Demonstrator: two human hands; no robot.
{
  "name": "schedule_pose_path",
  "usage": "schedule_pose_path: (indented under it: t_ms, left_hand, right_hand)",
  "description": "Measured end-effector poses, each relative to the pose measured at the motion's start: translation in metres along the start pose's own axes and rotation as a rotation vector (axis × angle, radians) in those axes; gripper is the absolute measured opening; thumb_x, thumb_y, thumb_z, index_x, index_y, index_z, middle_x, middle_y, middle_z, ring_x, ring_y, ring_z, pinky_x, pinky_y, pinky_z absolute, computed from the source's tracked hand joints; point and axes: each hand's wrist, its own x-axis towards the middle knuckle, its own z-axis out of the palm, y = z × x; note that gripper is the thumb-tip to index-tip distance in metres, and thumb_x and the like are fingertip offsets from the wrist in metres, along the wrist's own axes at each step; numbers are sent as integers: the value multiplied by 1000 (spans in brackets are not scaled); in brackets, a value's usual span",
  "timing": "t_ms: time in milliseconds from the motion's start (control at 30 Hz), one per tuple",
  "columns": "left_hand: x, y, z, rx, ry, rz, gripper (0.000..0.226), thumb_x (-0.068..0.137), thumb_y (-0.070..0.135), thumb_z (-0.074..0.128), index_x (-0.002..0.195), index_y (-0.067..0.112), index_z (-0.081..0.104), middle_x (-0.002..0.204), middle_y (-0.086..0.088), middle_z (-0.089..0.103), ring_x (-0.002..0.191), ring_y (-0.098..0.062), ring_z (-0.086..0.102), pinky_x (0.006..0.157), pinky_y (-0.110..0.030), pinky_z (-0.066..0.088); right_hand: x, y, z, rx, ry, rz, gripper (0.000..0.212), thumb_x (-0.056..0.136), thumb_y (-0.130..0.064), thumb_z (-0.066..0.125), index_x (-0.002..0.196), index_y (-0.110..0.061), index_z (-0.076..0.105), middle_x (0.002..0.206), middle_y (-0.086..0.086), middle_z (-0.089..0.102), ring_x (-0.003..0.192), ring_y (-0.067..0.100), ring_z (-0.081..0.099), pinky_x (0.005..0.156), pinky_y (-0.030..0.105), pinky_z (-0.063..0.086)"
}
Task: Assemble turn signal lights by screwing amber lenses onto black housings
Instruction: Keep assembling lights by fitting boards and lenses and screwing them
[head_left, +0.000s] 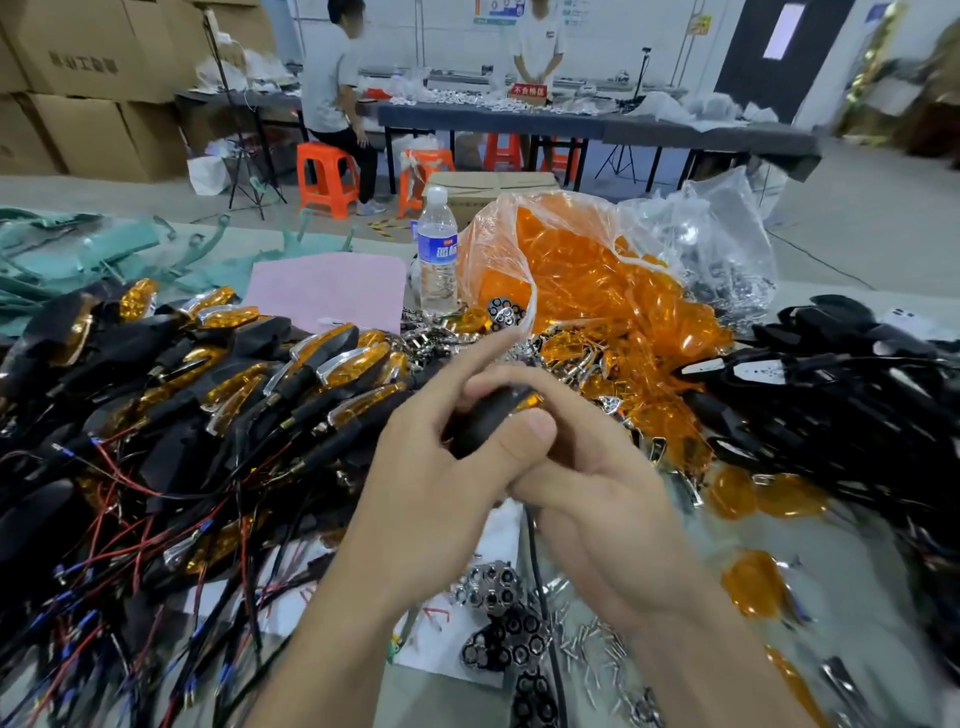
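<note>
Both of my hands meet at the middle of the view around one turn signal light (485, 418), a black housing with an amber lens edge (530, 401) showing at its right end. My left hand (431, 478) grips the housing with its thumb across the front and its index finger pointing up. My right hand (597, 499) wraps the same light from the right and below. A black cable (540, 587) hangs down from between my hands. Much of the light is hidden by my fingers.
Assembled lights with wires (208, 415) pile up on the left. A plastic bag of amber lenses (597, 291) and a water bottle (438, 254) stand behind. Black housings (831, 395) heap on the right. Loose screws (592, 654) and chrome reflectors (493, 587) lie in front. Two people work at far tables.
</note>
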Motion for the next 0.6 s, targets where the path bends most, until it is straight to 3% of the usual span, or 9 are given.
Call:
schedule_pose_path:
  t_ms: [67,133,267,400,467,533,600]
  left_hand:
    - [-7,-2,4,24,-15,27,57,87,54,67,142,49,56,124,20,71,112,2,66,94,-25,56]
    - [-13,-6,11,-1,-31,-14,58,86,55,64,143,51,54,117,22,71,99,5,68,82,-21,56]
    - [-40,-15,36,40,-13,-80,58,81,55,66,138,45,60,132,20,67,123,-2,63,102,-38,53]
    - [-56,-16,52,134,55,-80,70,74,50,65,143,50,52,129,26,66,121,2,62,98,-33,53]
    - [-56,-19,56,175,29,-133,80,68,49,63,145,56,46,131,31,62,123,8,58,101,-33,50]
    - [-56,-19,62,52,3,-232,74,63,45,62,136,53,57,128,26,66,121,5,61,102,-37,52]
    - [-58,-16,70,-16,48,-233,51,62,40,64,113,39,71,105,16,74,100,-2,70,88,-34,58]
  right_hand:
    - [-12,-6,-5,40,-7,35,31,88,-5,66,119,-10,69,119,24,65,103,29,62,83,38,51]
    - [-22,-5,-6,40,92,75,25,91,-13,67,113,-1,68,119,25,66,99,28,63,82,38,53]
    - [-48,9,8,233,286,215,15,80,-13,67,91,-13,77,101,10,72,92,21,68,78,31,56]
    - [-68,20,18,534,370,271,14,84,-15,66,93,-10,75,105,11,71,93,22,71,79,31,60]
    - [-72,24,15,530,365,235,12,85,-8,64,94,-6,72,102,13,68,91,24,67,80,32,60]
    - [-74,26,11,467,357,182,15,81,1,65,92,-5,73,100,13,67,93,25,67,85,33,59]
    - [-75,28,8,424,335,142,19,73,1,68,89,-6,74,101,11,69,98,25,68,91,36,57]
